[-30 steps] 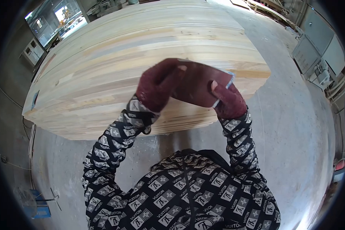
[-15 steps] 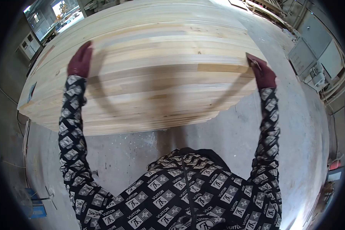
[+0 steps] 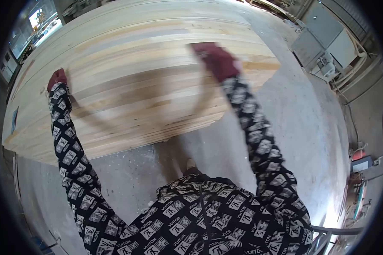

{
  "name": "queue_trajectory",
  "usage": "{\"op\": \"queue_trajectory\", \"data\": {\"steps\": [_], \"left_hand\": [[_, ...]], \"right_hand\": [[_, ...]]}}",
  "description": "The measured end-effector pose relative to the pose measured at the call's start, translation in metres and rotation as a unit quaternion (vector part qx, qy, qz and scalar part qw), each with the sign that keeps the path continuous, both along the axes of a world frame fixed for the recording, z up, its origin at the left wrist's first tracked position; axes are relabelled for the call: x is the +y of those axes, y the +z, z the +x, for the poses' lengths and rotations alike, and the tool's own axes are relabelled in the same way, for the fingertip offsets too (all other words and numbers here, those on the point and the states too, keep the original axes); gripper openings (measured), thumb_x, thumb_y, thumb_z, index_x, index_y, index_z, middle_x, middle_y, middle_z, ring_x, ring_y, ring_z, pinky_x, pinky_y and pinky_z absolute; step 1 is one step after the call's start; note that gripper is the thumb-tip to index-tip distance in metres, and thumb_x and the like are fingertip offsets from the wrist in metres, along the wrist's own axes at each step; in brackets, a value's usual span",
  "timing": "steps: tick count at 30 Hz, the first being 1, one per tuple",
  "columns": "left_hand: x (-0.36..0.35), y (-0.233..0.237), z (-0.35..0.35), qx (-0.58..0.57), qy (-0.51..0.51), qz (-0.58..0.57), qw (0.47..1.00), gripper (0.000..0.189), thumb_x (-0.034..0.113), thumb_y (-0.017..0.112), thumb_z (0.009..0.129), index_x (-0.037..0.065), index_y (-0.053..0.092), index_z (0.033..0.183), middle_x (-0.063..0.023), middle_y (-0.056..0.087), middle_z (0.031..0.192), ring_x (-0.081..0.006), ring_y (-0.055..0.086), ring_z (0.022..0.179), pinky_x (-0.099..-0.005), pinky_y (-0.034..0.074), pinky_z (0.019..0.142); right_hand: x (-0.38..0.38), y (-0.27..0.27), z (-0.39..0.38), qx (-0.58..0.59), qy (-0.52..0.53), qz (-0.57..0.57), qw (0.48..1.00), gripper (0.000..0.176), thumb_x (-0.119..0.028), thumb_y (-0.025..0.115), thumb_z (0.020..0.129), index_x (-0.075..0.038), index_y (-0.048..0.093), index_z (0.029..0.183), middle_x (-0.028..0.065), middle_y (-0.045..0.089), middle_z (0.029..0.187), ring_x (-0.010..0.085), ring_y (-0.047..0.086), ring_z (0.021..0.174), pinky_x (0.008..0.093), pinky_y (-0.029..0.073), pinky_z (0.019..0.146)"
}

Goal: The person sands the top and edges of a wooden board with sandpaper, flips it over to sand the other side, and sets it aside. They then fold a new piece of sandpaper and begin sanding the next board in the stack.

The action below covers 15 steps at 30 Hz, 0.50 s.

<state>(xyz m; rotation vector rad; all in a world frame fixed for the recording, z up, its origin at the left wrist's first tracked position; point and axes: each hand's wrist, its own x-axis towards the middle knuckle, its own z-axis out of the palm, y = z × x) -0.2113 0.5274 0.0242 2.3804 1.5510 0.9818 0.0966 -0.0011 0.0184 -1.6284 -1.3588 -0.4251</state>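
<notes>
A big stack of pale wooden panels [image 3: 127, 80], glued up from strips, lies before me. My right hand [image 3: 220, 63], in a maroon glove, is over the near middle of the top panel and smeared by motion. It is closed on a flat dark reddish-brown sheet, like sandpaper [image 3: 195, 47], whose edge sticks out to the left of the fingers. My left hand [image 3: 58, 79], gloved in maroon too, is at the left part of the top panel. Its fingers look bunched and curled, with nothing visible in them.
A small dark flat strip [image 3: 15, 120] lies at the panel's left corner. Grey concrete floor [image 3: 302, 140] runs along the near and right sides. Light grey metal cabinets [image 3: 317, 34] with hoses stand at the right wall. A dark metal bar [image 3: 338, 231] shows at lower right.
My right hand has swept left from the panel's right end to its middle, still holding the sheet. My left hand appears farther left and more curled. The view has shifted.
</notes>
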Motion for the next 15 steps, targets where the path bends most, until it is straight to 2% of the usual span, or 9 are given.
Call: {"op": "queue_trajectory", "data": {"steps": [1, 3, 6, 8, 9, 10, 12, 14, 15], "left_hand": [[-0.003, 0.003, 0.004, 0.003, 0.000, -0.003, 1.000, 0.055, 0.056, 0.042, 0.087, 0.014, 0.061, 0.117, -0.0132, 0.065, 0.108, -0.0289, 0.060, 0.103, -0.0372, 0.042, 0.093], [-0.014, 0.005, 0.006, 0.005, 0.004, -0.004, 1.000, 0.055, 0.056, 0.042, 0.087, 0.014, 0.061, 0.117, -0.0134, 0.064, 0.108, -0.0290, 0.060, 0.103, -0.0373, 0.042, 0.093], [-0.023, 0.010, 0.005, 0.007, 0.006, -0.006, 1.000, 0.055, 0.056, 0.042, 0.087, 0.014, 0.060, 0.117, -0.0136, 0.064, 0.108, -0.0291, 0.060, 0.103, -0.0374, 0.042, 0.093], [-0.029, 0.011, 0.004, 0.012, 0.010, -0.009, 1.000, 0.055, 0.056, 0.042, 0.087, 0.013, 0.060, 0.117, -0.0137, 0.064, 0.108, -0.0292, 0.060, 0.103, -0.0374, 0.042, 0.093], [-0.034, 0.013, 0.003, 0.015, 0.012, -0.010, 1.000, 0.056, 0.056, 0.042, 0.087, 0.013, 0.060, 0.117, -0.0138, 0.064, 0.108, -0.0292, 0.060, 0.103, -0.0375, 0.042, 0.093], [-0.032, 0.011, 0.001, 0.017, 0.011, -0.010, 1.000, 0.056, 0.056, 0.042, 0.087, 0.013, 0.060, 0.117, -0.0139, 0.064, 0.108, -0.0293, 0.060, 0.103, -0.0375, 0.042, 0.093], [-0.029, 0.009, -0.001, 0.023, 0.011, -0.012, 1.000, 0.056, 0.056, 0.042, 0.087, 0.013, 0.060, 0.117, -0.0140, 0.064, 0.108, -0.0293, 0.060, 0.103, -0.0375, 0.042, 0.093], [-0.024, 0.004, -0.001, 0.029, 0.011, -0.012, 0.999, 0.056, 0.056, 0.042, 0.087, 0.013, 0.060, 0.118, -0.0142, 0.064, 0.108, -0.0294, 0.059, 0.103, -0.0376, 0.042, 0.093], [-0.019, 0.009, -0.002, 0.033, 0.009, -0.012, 0.999, 0.056, 0.056, 0.042, 0.087, 0.013, 0.060, 0.118, -0.0143, 0.064, 0.108, -0.0295, 0.059, 0.103, -0.0376, 0.042, 0.093]], "right_hand": [[-0.044, 0.000, 0.042, -0.076, -0.151, -0.113, 0.979, 0.021, -0.019, 0.053, 0.089, -0.008, 0.066, 0.102, 0.0108, 0.066, 0.097, 0.0241, 0.063, 0.088, 0.0338, 0.047, 0.086], [-0.132, 0.006, 0.107, 0.011, -0.334, -0.203, 0.920, 0.041, -0.046, 0.051, 0.088, -0.014, 0.065, 0.110, 0.0136, 0.066, 0.102, 0.0295, 0.063, 0.096, 0.0370, 0.046, 0.087], [-0.187, 0.028, 0.132, 0.082, -0.447, -0.232, 0.860, 0.053, -0.057, 0.043, 0.087, -0.015, 0.064, 0.111, 0.0160, 0.067, 0.096, 0.0312, 0.063, 0.094, 0.0387, 0.047, 0.083], [-0.168, 0.031, 0.131, 0.108, -0.433, -0.237, 0.863, 0.056, -0.059, 0.041, 0.087, -0.015, 0.064, 0.111, 0.0158, 0.067, 0.092, 0.0326, 0.063, 0.091, 0.0409, 0.047, 0.081], [-0.148, 0.008, 0.140, 0.023, -0.421, -0.164, 0.892, 0.057, -0.060, 0.038, 0.087, -0.012, 0.066, 0.104, 0.0150, 0.067, 0.086, 0.0336, 0.063, 0.085, 0.0427, 0.047, 0.079], [-0.118, 0.001, 0.121, -0.019, -0.397, -0.186, 0.899, 0.042, -0.047, 0.051, 0.086, -0.010, 0.066, 0.100, 0.0136, 0.066, 0.088, 0.0328, 0.062, 0.085, 0.0412, 0.047, 0.080], [-0.042, 0.005, 0.040, -0.035, -0.222, -0.084, 0.971, 0.036, -0.041, 0.055, 0.085, -0.010, 0.065, 0.099, 0.0132, 0.066, 0.090, 0.0324, 0.062, 0.086, 0.0408, 0.047, 0.080], [0.031, 0.007, -0.037, -0.074, -0.052, -0.001, 0.996, 0.031, -0.035, 0.058, 0.083, -0.010, 0.065, 0.099, 0.0128, 0.065, 0.092, 0.0320, 0.061, 0.088, 0.0404, 0.047, 0.081], [0.060, 0.012, -0.069, -0.097, -0.009, 0.002, 0.995, 0.029, -0.032, 0.060, 0.082, -0.009, 0.064, 0.099, 0.0126, 0.065, 0.093, 0.0318, 0.061, 0.089, 0.0402, 0.047, 0.082]]}}
